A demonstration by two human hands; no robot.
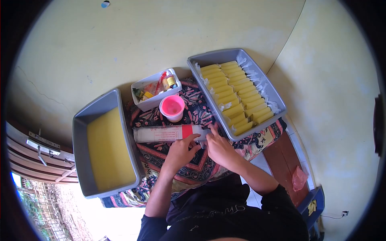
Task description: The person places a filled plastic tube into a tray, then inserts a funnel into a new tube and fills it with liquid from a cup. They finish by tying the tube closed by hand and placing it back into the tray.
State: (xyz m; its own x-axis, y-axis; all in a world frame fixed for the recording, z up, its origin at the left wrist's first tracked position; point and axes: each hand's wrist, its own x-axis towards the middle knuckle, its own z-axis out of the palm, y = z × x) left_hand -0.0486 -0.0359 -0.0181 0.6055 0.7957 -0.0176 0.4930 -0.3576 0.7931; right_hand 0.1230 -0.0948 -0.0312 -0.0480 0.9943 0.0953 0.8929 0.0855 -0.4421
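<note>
A clear plastic pack (161, 134) with a red band and printed text lies flat on the patterned cloth (193, 162). My left hand (185, 152) rests at the pack's right end, its thumb and fingers bent and a little apart. At the open-looking end of the plastic, my right hand (217, 145) has its fingers closed on thin clear plastic. Just above the pack stands a white cup with a pink inside (172, 107).
On the left is a grey tub (119, 96) of yellow liquid. A grey tub (277, 106) at the right holds rows of yellow filled bags. A white box (150, 105) with small bottles stands at the back. A pink bag (299, 178) lies low right.
</note>
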